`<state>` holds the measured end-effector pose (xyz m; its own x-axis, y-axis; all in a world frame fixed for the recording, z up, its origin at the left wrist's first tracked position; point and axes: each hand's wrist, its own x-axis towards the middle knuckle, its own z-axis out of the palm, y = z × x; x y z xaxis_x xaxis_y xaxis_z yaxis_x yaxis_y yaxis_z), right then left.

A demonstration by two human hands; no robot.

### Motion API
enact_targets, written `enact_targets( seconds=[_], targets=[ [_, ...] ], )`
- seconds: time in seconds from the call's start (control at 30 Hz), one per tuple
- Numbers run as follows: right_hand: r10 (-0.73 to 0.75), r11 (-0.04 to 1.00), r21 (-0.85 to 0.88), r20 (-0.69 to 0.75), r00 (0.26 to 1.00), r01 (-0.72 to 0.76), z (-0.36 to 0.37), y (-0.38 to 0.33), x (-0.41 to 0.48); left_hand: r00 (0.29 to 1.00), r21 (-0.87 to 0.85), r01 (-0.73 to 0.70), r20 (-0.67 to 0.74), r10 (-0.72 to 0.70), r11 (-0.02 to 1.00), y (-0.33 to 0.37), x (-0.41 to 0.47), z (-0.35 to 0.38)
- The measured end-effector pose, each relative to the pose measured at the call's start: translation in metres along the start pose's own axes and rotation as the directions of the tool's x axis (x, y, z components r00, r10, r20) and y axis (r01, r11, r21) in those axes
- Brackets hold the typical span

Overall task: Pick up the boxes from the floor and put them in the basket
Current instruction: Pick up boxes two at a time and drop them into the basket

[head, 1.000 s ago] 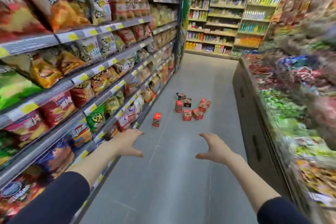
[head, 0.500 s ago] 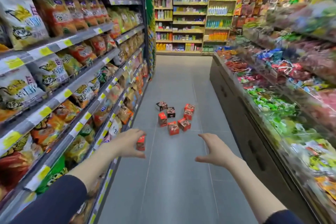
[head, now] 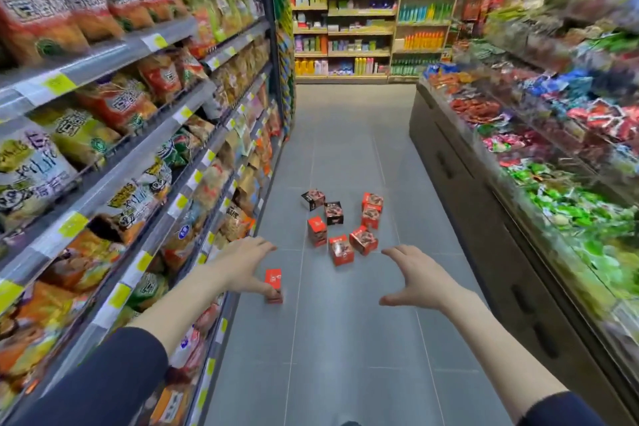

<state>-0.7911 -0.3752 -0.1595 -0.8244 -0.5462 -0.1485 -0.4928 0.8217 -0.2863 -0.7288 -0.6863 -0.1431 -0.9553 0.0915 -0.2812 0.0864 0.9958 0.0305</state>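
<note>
Several small red and black boxes (head: 340, 250) lie scattered on the grey floor in the middle of the aisle ahead of me. One more red box (head: 273, 280) stands apart, nearer and to the left, close to the shelf base. My left hand (head: 242, 264) is held out with fingers spread, and its thumb overlaps that lone box in the picture; it holds nothing. My right hand (head: 416, 282) is also out in front, fingers spread and empty, short of the cluster. No basket is in view.
Tall shelves of snack bags (head: 114, 135) line the left side of the aisle. A low dark counter (head: 484, 225) topped with sweets runs along the right. Shelves of bottles (head: 363, 10) close off the far end. Grey tiled floor (head: 339, 339) lies between.
I have moved forward along the aisle, so the boxes sit closer and lower in view. The lone red box now lines up with my left thumb. Both hands stay spread.
</note>
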Motion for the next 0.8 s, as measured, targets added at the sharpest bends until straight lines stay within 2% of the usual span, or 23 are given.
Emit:
enact_targets(
  seconds=[0.43,0.8],
  targets=[
    [-0.051,0.999,0.008,0.092,0.994,0.050,-0.039,0.032,0.250,0.998,-0.045,0.020,0.063,-0.018,0.999,-0.107,0.198,-0.044],
    [0.048,0.996,0.063,0.124,0.991,-0.056,-0.038,0.065,0.444,0.988,-0.032,-0.034,0.149,0.038,0.999,-0.218,0.394,-0.060]
  ],
)
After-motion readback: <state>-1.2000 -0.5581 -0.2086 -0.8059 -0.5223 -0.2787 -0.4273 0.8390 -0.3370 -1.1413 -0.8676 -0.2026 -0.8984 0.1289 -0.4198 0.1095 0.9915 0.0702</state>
